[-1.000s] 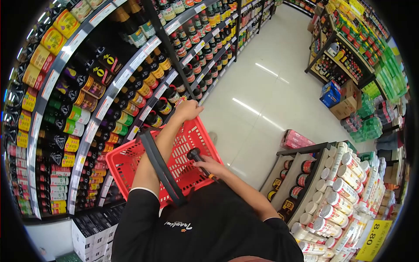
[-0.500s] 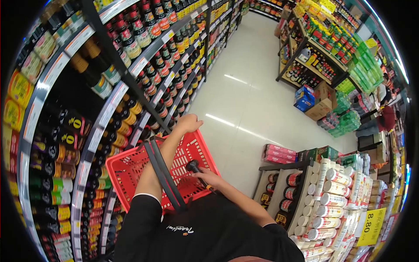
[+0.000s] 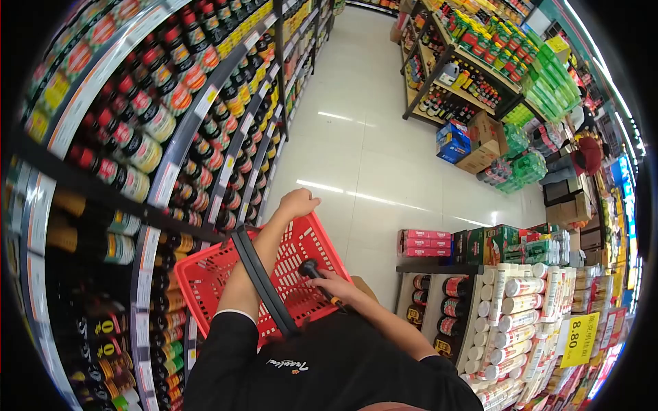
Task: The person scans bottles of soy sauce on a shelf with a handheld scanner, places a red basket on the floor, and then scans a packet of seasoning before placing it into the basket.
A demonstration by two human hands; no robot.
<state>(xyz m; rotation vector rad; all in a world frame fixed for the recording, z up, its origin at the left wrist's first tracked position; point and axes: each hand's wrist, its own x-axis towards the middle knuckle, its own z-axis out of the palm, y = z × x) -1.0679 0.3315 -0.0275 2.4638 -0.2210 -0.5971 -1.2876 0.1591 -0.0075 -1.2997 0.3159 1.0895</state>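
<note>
A red plastic shopping basket (image 3: 205,277) hangs on my left forearm by its black handles (image 3: 264,281). My left hand (image 3: 297,203) is a closed fist just past the basket's far rim, with nothing visible in it. Over the near right side of the basket, my right hand (image 3: 334,286) grips a black handheld scanner (image 3: 312,269) with an orange mark, its head pointing up and left. I see no goods in the visible part of the basket.
Shelves of dark sauce bottles (image 3: 147,144) run along the left. A display of white tubs and jars (image 3: 524,305) with a yellow 8.80 price sign (image 3: 579,340) stands at the right. Pink packs (image 3: 423,242) lie on the floor. Cardboard boxes (image 3: 480,140) sit far down the aisle.
The view has moved forward along the aisle: the left shelves slid past and the right display came closer. Both hands, basket and scanner keep the same pose.
</note>
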